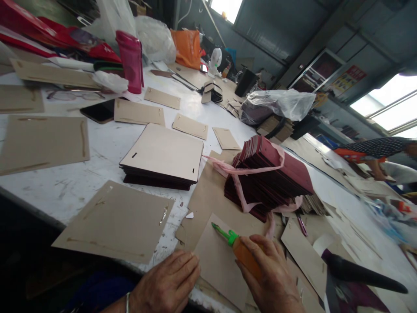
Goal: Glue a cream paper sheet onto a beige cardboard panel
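Note:
My right hand is wrapped around an orange squeeze bottle with a green nozzle. The nozzle points up and left above a beige cardboard piece. At that piece's left edge, near the front of the table, rests my left hand, its fingers bent and close together; its thumb is hidden. A larger cardboard sheet with brownish glue-like streaks lies to the left. Beyond the hands are a stack of beige-topped panels and a pile of maroon panels looped with pink ribbon.
Several streaked cards are spread over the white table. A phone, glasses and pink bottle stand or lie at the back left. A black-handled tool lies at right. Another person's arm shows far right.

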A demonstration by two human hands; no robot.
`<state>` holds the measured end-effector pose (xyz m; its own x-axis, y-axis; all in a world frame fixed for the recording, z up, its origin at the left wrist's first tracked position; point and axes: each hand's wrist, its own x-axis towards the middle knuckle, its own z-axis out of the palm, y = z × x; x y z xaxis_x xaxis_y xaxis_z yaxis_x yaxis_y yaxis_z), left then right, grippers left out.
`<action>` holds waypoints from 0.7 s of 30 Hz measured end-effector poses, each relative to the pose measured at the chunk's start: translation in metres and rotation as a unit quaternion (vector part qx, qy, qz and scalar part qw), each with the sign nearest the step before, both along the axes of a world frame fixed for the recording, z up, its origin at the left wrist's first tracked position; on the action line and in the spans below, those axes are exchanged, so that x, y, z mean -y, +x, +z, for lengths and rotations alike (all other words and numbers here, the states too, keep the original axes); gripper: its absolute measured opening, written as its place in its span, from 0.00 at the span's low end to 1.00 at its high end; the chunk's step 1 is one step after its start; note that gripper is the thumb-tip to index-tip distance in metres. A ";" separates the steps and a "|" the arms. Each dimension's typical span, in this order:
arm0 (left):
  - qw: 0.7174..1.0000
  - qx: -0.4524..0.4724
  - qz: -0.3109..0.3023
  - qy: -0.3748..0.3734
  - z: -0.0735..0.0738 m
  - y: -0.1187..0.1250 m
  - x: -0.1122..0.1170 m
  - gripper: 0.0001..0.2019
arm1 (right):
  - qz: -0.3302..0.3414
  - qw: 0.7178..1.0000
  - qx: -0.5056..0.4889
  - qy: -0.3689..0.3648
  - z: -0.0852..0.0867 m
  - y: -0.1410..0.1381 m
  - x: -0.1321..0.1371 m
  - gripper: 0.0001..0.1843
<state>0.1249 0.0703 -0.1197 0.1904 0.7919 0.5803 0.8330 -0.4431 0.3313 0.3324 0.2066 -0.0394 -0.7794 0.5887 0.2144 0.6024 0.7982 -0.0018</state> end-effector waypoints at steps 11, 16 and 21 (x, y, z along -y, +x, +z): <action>1.000 0.001 0.009 0.011 -0.002 0.001 -0.001 0.18 | -0.010 1.000 0.004 -0.017 0.005 -0.003 0.003 0.17; 1.000 0.001 0.002 0.007 -0.003 0.001 -0.001 0.18 | -0.004 1.000 0.015 -0.013 0.007 -0.002 0.007 0.17; 1.000 0.007 0.004 0.009 -0.005 0.001 0.001 0.19 | -0.033 0.999 -0.002 0.026 0.006 -0.015 0.003 0.15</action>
<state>0.1263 0.0696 -0.1245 0.1757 0.7830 0.5968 0.8320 -0.4421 0.3352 0.3172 0.2031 -0.0330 -0.7383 0.6272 0.2481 0.6541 0.7556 0.0361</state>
